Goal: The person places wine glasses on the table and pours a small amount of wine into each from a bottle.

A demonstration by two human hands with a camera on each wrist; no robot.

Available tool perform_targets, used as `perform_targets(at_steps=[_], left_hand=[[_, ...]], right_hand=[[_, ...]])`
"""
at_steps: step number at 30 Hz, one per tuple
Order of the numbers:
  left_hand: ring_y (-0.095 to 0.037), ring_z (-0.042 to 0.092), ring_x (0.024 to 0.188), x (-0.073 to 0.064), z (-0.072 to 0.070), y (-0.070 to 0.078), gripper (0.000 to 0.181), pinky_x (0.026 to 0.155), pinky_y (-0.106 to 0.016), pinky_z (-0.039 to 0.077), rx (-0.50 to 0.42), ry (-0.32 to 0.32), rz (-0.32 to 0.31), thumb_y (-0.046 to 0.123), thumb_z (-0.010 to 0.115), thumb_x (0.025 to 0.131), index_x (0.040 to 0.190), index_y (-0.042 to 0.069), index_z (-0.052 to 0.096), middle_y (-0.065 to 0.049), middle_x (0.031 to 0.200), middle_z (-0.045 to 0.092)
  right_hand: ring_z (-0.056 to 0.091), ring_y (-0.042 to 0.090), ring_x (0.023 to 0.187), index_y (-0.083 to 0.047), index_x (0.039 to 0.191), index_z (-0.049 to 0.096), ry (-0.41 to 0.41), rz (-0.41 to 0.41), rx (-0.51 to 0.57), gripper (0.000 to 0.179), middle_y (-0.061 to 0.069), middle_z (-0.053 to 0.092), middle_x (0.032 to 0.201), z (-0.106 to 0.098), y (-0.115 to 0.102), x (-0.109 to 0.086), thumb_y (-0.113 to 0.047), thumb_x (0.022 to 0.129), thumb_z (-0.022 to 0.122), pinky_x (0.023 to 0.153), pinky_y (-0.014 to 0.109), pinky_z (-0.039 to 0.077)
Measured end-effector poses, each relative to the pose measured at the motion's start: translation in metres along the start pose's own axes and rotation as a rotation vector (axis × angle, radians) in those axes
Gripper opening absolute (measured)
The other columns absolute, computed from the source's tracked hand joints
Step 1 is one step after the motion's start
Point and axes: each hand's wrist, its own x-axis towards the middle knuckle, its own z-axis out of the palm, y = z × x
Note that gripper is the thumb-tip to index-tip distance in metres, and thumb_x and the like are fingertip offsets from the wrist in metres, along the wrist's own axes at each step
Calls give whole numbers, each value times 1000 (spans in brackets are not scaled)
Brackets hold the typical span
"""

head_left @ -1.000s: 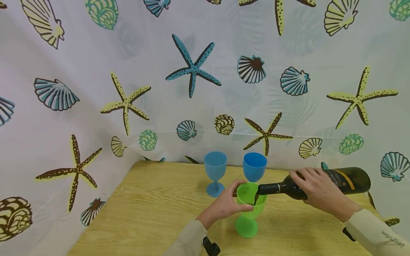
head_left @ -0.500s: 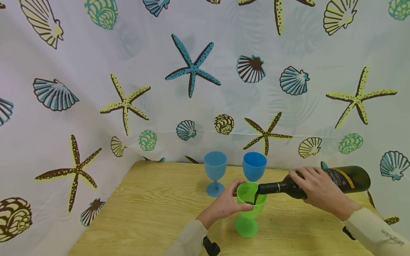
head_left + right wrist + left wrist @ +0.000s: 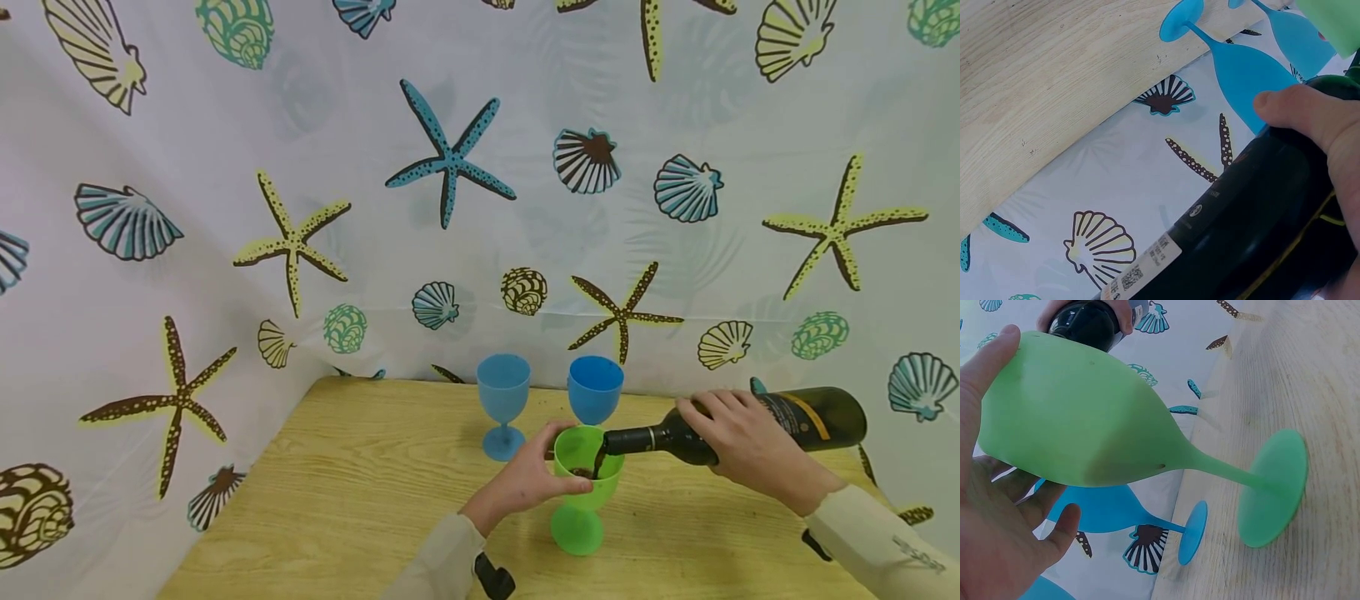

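My left hand (image 3: 517,479) grips the bowl of a green plastic goblet (image 3: 598,495), which stands upright on its foot. In the left wrist view the thumb lies on one side of the goblet (image 3: 1085,419) and the fingers on the other. My right hand (image 3: 750,450) holds a dark wine bottle (image 3: 831,417) near its shoulder, tipped almost level. The bottle's mouth is over the goblet's rim, and a dark stream (image 3: 599,462) runs into the bowl. Dark liquid shows at the bottom. A label with a printed code (image 3: 1141,275) is visible in the right wrist view.
Behind the green goblet stand a light blue goblet (image 3: 503,392) and a darker blue goblet (image 3: 596,392), its lower part hidden. The wooden table (image 3: 352,492) ends at a white curtain (image 3: 510,233) printed with shells and starfish.
More dark liquid shows inside the green goblet than a second ago, and the stream keeps running. Both hands, the bottle and the goblet stay nearly where they were.
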Motion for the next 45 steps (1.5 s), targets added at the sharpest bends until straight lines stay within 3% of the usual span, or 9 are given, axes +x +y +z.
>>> perform_targets(at_steps=[45], left_hand=[[-16, 51, 113, 0, 0, -1, 65, 96, -43, 41, -7, 1, 11, 29, 76, 82, 136, 19, 42, 4, 124, 52]], right_hand=[[58, 36, 89, -1, 121, 53, -3, 1, -3, 95, 19, 57, 107, 0, 0, 0, -27, 40, 96, 73, 52, 48]])
